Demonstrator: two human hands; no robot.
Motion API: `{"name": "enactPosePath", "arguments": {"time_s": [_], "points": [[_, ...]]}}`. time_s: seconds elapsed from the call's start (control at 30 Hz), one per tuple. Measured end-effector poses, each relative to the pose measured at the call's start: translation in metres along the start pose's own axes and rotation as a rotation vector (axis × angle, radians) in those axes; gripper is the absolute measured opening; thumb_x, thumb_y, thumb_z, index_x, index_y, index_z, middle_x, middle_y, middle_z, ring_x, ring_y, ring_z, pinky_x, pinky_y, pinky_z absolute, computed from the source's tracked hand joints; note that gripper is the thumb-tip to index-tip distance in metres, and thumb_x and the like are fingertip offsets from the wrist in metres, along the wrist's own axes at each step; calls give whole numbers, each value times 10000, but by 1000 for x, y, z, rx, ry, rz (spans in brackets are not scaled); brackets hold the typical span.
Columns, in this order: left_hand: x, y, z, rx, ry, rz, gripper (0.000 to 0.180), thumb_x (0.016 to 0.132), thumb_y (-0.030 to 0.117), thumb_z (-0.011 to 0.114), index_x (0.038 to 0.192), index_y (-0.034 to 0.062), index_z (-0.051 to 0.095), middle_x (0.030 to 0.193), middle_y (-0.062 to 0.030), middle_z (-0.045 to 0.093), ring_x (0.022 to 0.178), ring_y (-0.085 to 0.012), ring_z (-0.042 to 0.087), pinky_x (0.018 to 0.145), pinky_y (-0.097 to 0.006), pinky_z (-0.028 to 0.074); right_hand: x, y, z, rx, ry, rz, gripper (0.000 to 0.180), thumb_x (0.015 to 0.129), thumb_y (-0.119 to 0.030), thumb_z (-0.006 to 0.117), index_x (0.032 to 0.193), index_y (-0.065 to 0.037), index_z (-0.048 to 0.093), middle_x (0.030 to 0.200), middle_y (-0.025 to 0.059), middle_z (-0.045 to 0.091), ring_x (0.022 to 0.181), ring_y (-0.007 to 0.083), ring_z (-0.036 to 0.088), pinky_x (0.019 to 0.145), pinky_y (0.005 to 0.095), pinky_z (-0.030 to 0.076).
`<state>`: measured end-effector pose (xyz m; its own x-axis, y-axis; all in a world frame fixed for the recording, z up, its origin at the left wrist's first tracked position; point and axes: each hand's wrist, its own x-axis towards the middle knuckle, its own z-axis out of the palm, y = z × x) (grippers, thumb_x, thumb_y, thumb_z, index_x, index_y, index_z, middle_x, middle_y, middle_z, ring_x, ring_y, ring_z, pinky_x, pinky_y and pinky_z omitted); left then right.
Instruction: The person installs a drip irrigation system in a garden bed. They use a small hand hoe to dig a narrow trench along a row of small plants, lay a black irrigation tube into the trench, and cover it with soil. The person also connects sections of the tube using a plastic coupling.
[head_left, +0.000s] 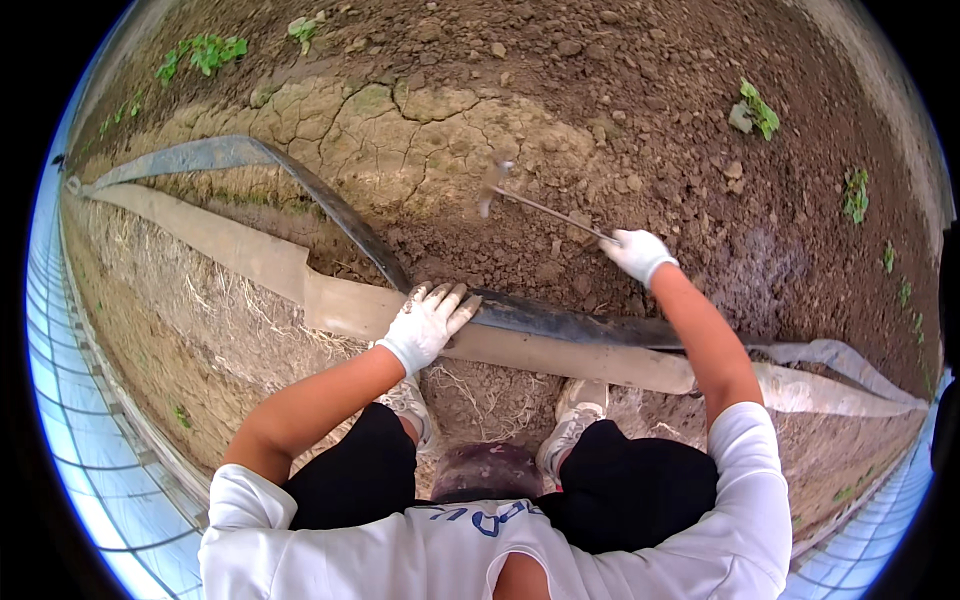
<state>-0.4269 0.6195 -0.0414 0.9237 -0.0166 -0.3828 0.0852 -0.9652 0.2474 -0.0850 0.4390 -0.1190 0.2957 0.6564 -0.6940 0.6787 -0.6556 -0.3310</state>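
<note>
My right hand [642, 256], in a white glove, is closed round the thin handle of a small hand hoe [556, 213]. The hoe's blurred metal head [494, 186] is over the cracked soil [430, 130], and whether it touches the ground is unclear. Fingers spread, my left hand [425, 322] lies in a soiled white glove on a long black flat hose [335, 205]. Beneath that hose and nearer my feet runs a tan flat strip [345, 306]. To the left of my hand the black hose bows away from the tan strip.
Loose brown clods [640, 120] cover the far side. Small green plants grow at the upper left [210, 52] and right [757, 110]. My shoes [580, 408] stand against the tan strip, with a dark rounded object [487, 470] between my legs. Pale sheeting [70, 400] borders the left.
</note>
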Motion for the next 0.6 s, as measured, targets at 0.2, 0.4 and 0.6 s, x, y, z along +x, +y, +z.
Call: {"name": "enactPosePath", "arguments": {"time_s": [0.2,0.4,0.6], "points": [[-10,-1,-4,99,30,11,562,794,243,569,1318,106,418,1290,-136,473,1191,-285,463,1047,-457,295,-113,153,20,33,175,352,420,862,-436,529,841,-32,641,781,244,626,804,404,615,701,456,480],[-6,0,-3,87,7,13,586,792,255,566,1335,112,399,1317,-134,455,1213,-283,447,1053,-461,288,-117,148,38,296,365,239,387,874,-361,556,906,18,632,741,225,621,715,378,604,658,411,462],[-11,-4,0,125,-5,-18,649,754,312,625,1335,129,400,1307,-123,459,1209,-281,450,1052,-461,290,27,-37,-30,587,262,-36,510,901,-462,426,977,13,595,885,245,622,832,385,586,765,408,452]]}}
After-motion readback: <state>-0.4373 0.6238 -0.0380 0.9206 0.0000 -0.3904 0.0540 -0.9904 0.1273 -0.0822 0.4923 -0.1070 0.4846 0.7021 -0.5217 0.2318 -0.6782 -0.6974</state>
